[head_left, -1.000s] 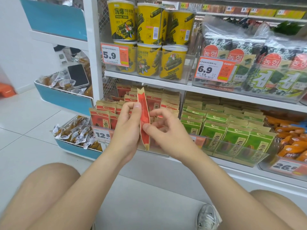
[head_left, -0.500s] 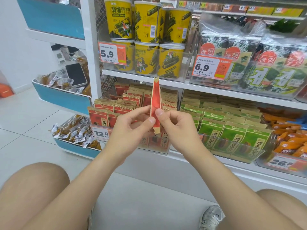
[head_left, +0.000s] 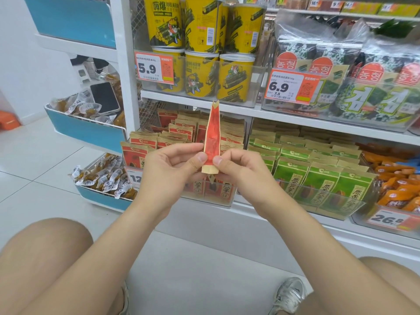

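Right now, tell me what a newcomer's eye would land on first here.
Dead centre, a red packet stands upright and edge-on, pinched near its bottom by the left hand and the right hand. Behind and above it, yellow canisters are stacked two high on the upper shelf, a 5.9 price tag at their left. Green packets stand in rows at lower right.

Price tag (head_left: pixel 136 178) half behind left hand (head_left: pixel 169 169); packet (head_left: pixel 212 137) print unreadable.
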`<state>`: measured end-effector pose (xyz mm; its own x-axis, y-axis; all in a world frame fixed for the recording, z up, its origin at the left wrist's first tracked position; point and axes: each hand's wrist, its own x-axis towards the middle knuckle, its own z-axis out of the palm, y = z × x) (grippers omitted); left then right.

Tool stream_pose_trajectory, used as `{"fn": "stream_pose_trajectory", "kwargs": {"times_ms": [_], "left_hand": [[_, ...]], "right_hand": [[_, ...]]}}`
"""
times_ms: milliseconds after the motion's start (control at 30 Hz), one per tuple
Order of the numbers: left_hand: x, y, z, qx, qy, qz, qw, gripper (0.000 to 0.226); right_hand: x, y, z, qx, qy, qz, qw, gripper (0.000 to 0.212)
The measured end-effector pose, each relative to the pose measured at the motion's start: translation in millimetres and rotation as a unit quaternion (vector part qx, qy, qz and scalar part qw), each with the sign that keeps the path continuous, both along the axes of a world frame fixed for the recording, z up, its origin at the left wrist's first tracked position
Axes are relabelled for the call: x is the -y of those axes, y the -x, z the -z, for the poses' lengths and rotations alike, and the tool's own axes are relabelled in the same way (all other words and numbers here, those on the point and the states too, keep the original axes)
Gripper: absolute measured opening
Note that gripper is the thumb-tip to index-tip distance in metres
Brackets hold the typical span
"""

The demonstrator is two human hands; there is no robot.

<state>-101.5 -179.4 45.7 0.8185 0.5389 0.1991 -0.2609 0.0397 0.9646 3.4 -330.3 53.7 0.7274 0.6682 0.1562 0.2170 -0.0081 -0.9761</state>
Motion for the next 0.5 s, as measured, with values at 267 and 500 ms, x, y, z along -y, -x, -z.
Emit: {"fn": "stream_pose_trajectory", "kwargs": {"times_ms": [267, 500], "left_hand": [[-4.1, 1.0, -6.1, -0.038, -0.013, 0.049, 0.998, 0.036], [-7.4, 6.1, -3.3, -0.066, -0.106, 0.050, 0.991, 0.022]], "right_hand": [[-0.9, 2.7, 6.7, 0.147, 0.039, 0.042, 0.988, 0.019], [-4.4, 17.1, 13.2, 0.359, 0.172, 0.126, 0.908, 0.057]]}}
